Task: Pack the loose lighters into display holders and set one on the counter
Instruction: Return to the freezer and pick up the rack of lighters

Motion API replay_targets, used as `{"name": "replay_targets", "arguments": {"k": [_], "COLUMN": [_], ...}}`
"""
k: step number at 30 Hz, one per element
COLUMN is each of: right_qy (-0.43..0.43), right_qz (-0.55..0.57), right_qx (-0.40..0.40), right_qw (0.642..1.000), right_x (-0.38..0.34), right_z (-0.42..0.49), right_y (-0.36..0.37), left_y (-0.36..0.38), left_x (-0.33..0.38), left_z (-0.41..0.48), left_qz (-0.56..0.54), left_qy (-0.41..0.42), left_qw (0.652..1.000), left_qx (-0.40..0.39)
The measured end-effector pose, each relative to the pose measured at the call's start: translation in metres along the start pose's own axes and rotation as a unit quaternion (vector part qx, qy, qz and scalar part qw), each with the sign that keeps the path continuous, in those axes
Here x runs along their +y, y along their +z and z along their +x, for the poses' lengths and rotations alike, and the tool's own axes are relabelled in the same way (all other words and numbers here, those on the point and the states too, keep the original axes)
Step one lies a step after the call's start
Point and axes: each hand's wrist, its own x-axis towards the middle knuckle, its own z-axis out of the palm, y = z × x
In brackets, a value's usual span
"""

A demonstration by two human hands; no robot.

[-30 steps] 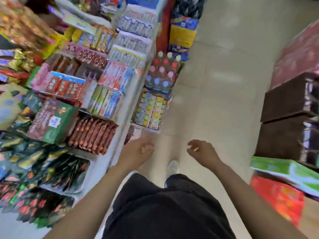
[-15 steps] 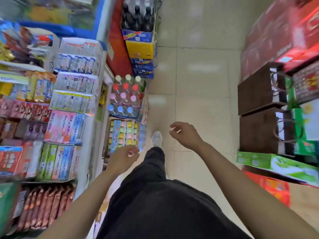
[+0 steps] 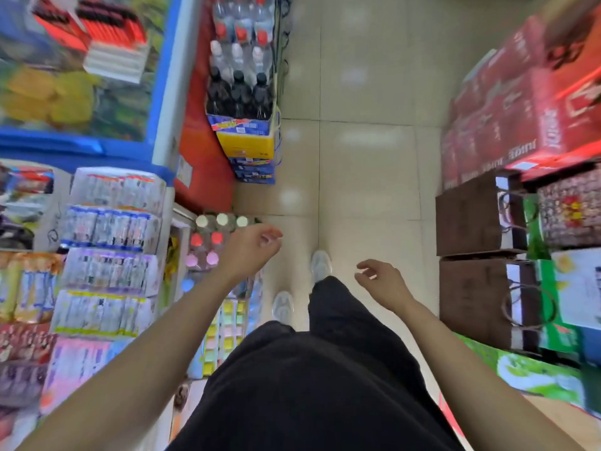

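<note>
My left hand holds nothing: the fingers hang loosely curled, thumb apart from them, palm turned inward. My right hand is the same, slack and empty, with its fingers bent toward the left. Both hover in the air at the ends of bare forearms, well apart from each other and touching no goods.

Between and below them are my black trousers and two pale shoes, the right shoe set ahead of the left shoe on the shiny tiled floor.

My left hand hangs over a display of round coloured caps, white, red and pink, at the end of a shelf stacked with wrapped packets. Beyond that stands a blue and yellow carton full of bottles, dark ones near, clear ones with red caps farther off.

As for the lighters, I cannot pick them out for certain. On the blue-framed case at far left sits a white tray of red and black sticks, too blurred to name.

On my right, near the right hand but not touching it, stand brown paper bags with cord handles, red cartons piled behind them, and a green box nearer me.
</note>
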Motion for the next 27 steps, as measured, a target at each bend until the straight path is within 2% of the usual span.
{"name": "replay_targets", "arguments": {"k": [5,10,18,27], "right_qy": [0.008,-0.03,-0.15,-0.252], "right_qz": [0.014,-0.006,-0.074,-0.071], "right_qx": [-0.008,-0.035,-0.078,-0.082], "right_qw": [1.0,0.999,0.983,0.962], "right_x": [-0.02,-0.079,-0.235,-0.424], "right_z": [0.082,0.169,0.275,0.339], "right_y": [-0.052,-0.107,-0.15,-0.127], "left_y": [-0.028,-0.06,-0.116,-0.197], "left_x": [0.031,0.042,0.018,-0.043], "left_z": [0.09,0.152,0.201,0.265], "left_qz": [0.02,0.008,-0.065,-0.126], "left_qy": [-0.018,-0.094,-0.173,-0.191], "left_qw": [1.0,0.996,0.982,0.965], "left_qx": [0.005,0.002,0.049,0.126]}}
